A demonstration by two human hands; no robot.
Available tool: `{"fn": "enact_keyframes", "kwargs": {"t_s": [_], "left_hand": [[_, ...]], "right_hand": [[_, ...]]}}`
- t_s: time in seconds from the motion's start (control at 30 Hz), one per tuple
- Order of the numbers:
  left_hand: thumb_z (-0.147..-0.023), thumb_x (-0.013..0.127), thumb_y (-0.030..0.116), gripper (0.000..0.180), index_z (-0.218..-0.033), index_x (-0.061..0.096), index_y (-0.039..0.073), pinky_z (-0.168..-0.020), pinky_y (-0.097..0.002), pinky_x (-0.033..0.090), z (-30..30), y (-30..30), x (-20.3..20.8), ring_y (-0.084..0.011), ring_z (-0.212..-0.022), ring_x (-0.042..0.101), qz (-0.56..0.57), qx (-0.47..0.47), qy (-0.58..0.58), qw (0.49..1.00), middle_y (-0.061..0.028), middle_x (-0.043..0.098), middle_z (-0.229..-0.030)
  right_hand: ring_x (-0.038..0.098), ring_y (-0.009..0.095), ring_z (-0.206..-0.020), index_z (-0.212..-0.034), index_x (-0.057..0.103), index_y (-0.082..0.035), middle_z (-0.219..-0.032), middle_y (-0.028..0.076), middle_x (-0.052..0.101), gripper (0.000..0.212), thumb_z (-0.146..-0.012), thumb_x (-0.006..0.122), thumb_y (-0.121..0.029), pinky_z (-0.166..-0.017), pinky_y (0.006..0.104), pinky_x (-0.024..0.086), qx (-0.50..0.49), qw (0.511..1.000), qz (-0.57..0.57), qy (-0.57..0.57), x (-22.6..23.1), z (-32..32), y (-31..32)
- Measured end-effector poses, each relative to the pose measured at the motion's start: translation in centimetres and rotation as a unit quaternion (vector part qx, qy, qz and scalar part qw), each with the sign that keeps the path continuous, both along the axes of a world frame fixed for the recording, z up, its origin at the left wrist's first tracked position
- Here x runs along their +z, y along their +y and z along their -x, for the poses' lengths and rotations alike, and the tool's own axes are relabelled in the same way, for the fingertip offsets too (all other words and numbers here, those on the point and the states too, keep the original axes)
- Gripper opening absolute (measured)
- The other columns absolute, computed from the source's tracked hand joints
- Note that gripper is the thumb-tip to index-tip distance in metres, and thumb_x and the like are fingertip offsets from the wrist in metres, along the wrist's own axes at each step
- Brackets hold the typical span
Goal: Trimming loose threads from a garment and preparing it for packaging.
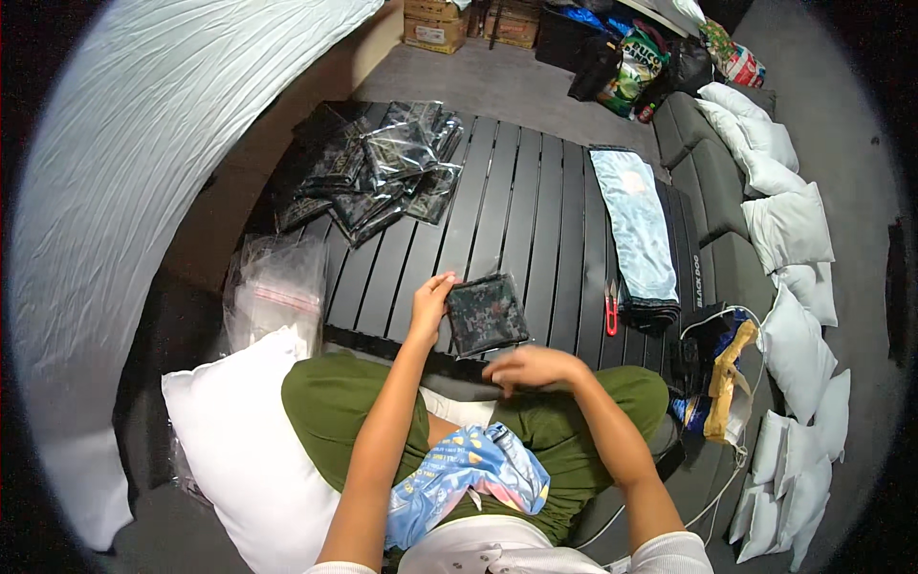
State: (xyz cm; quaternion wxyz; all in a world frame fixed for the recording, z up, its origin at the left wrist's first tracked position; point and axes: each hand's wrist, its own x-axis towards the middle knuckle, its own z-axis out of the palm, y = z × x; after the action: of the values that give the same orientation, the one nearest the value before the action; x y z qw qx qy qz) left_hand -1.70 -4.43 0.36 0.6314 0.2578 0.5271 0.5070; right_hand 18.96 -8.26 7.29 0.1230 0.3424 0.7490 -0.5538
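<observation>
My left hand (432, 304) pinches the upper left edge of a flat, square packet (486, 314), which looks like dark camouflage cloth folded inside a clear plastic bag. The packet is over the near edge of a black slatted table (483, 182). Just below the packet's lower right corner is my right hand (535, 367), slightly blurred, its fingers loosely apart and nothing visible in them. At the table's far left lies a heap of similar packets (382, 172) in shiny clear bags. A stack of empty clear bags (275, 297) sits by the table's left corner.
On the table's right side lie a long light-blue and black cloth (636, 225) and red-handled snips (611, 311). A white pillow (244, 440) is at my left. Several white pillows (789, 225) line the grey sofa (703, 172). A white cable (755, 421) loops at right.
</observation>
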Motion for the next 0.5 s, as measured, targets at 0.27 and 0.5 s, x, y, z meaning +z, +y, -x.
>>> {"fn": "enact_keyframes", "kwargs": {"t_s": [0.27,0.5], "left_hand": [[-0.085,0.052,0.024,0.020,-0.095,0.056,0.008,-0.057,-0.0161,0.038,-0.7,0.8,0.7,-0.0048,-0.072,0.054,-0.010,-0.024,-0.040,0.999,0.0004,0.061,-0.089],[-0.086,0.052,0.022,0.019,-0.093,0.056,0.005,-0.056,-0.0183,0.042,-0.9,0.4,2.2,-0.0061,-0.070,0.055,-0.043,-0.106,-0.039,0.993,-0.0015,0.061,-0.089]], "right_hand": [[0.053,0.014,-0.057,-0.108,0.052,-0.002,-0.073,0.006,0.057,0.045,-0.075,0.062,-0.031,-0.051,0.0276,0.044,-0.409,0.899,-0.142,0.068,-3.5,-3.2,8.9],[0.042,0.006,-0.044,-0.095,0.059,-0.003,-0.067,-0.001,0.054,0.034,-0.076,0.063,-0.030,-0.039,0.0202,0.033,-0.466,0.873,0.076,0.119,-3.3,-2.9,10.5]]}}
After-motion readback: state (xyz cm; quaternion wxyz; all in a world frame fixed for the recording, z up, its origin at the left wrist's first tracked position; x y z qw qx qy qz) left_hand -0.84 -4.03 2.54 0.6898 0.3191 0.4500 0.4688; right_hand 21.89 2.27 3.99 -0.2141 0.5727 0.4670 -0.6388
